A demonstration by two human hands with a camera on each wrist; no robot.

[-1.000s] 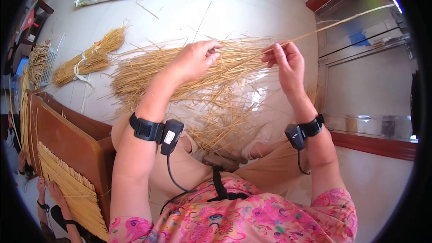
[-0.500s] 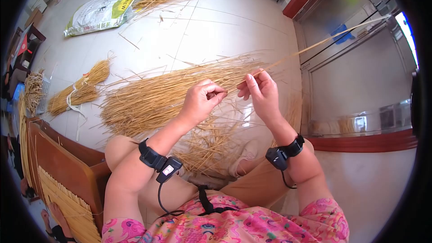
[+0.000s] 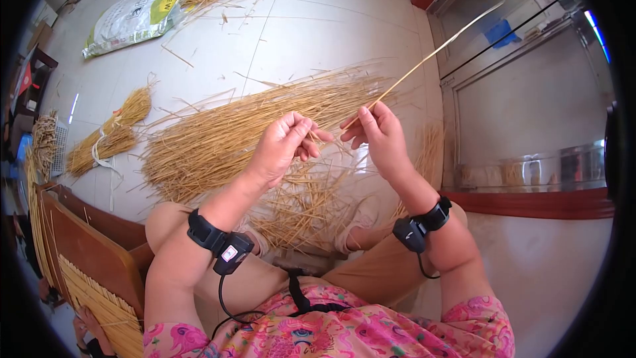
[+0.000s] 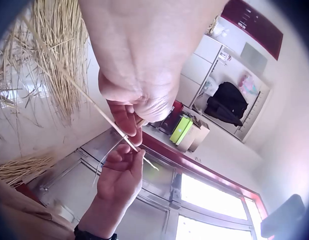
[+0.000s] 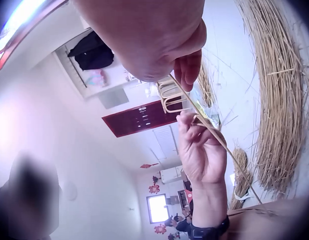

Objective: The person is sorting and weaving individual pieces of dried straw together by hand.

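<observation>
My right hand (image 3: 381,136) pinches a long straw stalk (image 3: 434,51) between thumb and fingers, its pale end slanting up and away to the right. Close beside it, my left hand (image 3: 286,146) has thumb and forefinger pinched together at the stalk's near part. In the left wrist view, the stalk (image 4: 84,95) passes the left fingers (image 4: 125,120) and enters the right hand (image 4: 119,177), with a thin loose strip hanging there. The right wrist view has the stalk (image 5: 229,150) crossing in front of the left hand (image 5: 204,157). Below both hands lies a spread of straw (image 3: 218,139) on the floor.
Broken straw (image 3: 298,209) litters the floor between the feet. A tied bundle (image 3: 112,132) and a printed sack (image 3: 136,16) with straw lie left. A brown wooden box (image 3: 93,245) stands beside the left knee, and a metal-framed door (image 3: 523,113) is at right.
Both hands have come nearer the body and closer together. The stalk's far end now points more steeply upward. The left hand has turned, with its thumb now on top.
</observation>
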